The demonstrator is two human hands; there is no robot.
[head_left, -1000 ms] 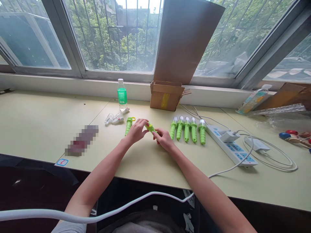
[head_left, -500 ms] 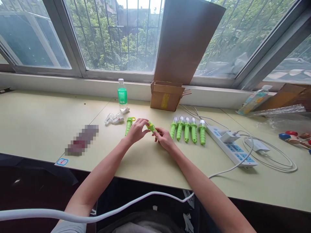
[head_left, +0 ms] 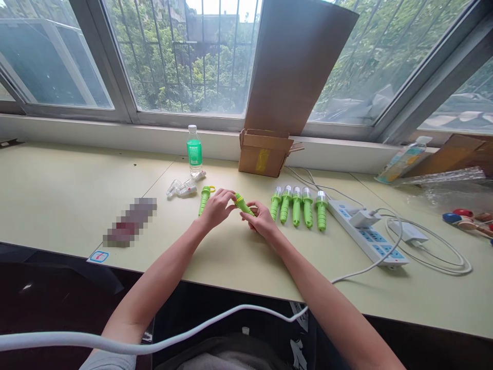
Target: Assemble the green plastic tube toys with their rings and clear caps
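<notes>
Both hands meet over the middle of the pale table (head_left: pixel 239 257). My right hand (head_left: pixel 262 221) is closed round the lower end of a green ribbed plastic handle (head_left: pixel 243 204). My left hand (head_left: pixel 216 207) pinches the handle's upper tip with its fingertips. Just left of my left hand lies another green handle (head_left: pixel 204 199) with a yellow ring at its top. To the right of my right hand, several finished green handles with clear caps (head_left: pixel 296 205) lie side by side in a row.
Clear plastic caps (head_left: pixel 181 188) and a green-labelled bottle (head_left: pixel 194 150) sit behind my left hand. An open cardboard box (head_left: pixel 263 151) stands at the window sill. A white power strip (head_left: pixel 367 231) with a plugged charger and coiled cable lies right. A white cable crosses my lap.
The green handle has tilted up slightly between my hands, and my right hand has shifted a little along it. Everything else on the table is where it was.
</notes>
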